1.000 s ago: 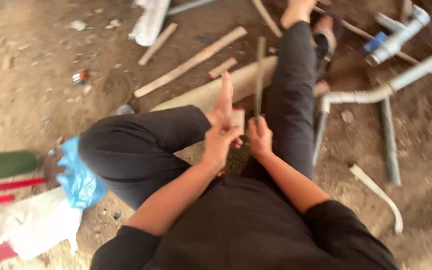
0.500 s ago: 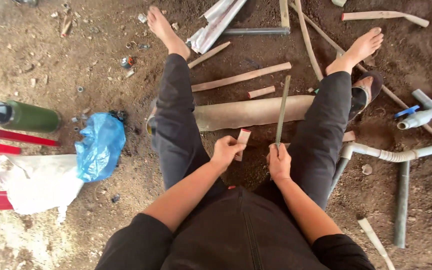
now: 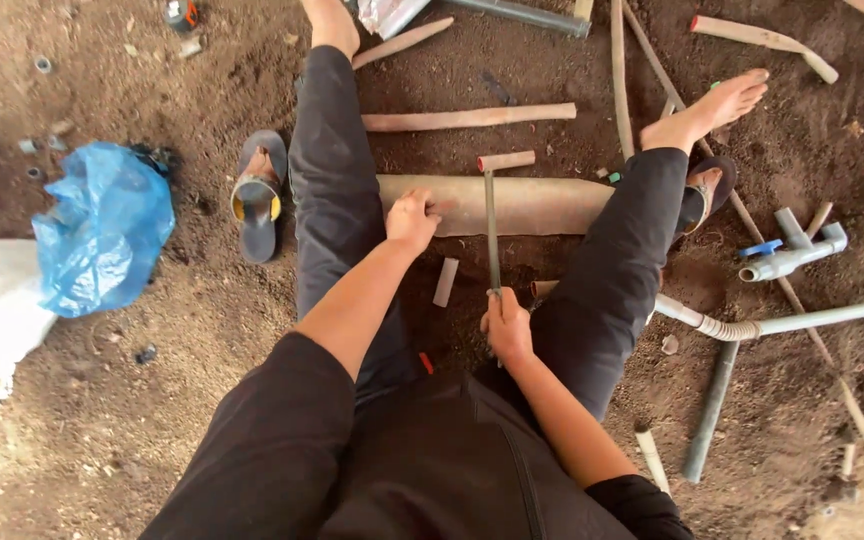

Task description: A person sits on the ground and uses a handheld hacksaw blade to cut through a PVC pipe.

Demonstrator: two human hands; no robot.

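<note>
Wide tan pipe lies crosswise on the dirt btwn the legs, so it's braced w/ both. Left hand is pressed flat on it, fingers spread, prob to stop it rolling. Right hand is clamped round the saw blade, set across the pipe.

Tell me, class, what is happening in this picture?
A person sits on bare earth, legs apart. The left hand presses on a wide tan pipe lying crosswise between the legs. The right hand grips the handle of a thin blade laid across that pipe. Sandals, pipe offcuts and a blue bag lie around.
</note>
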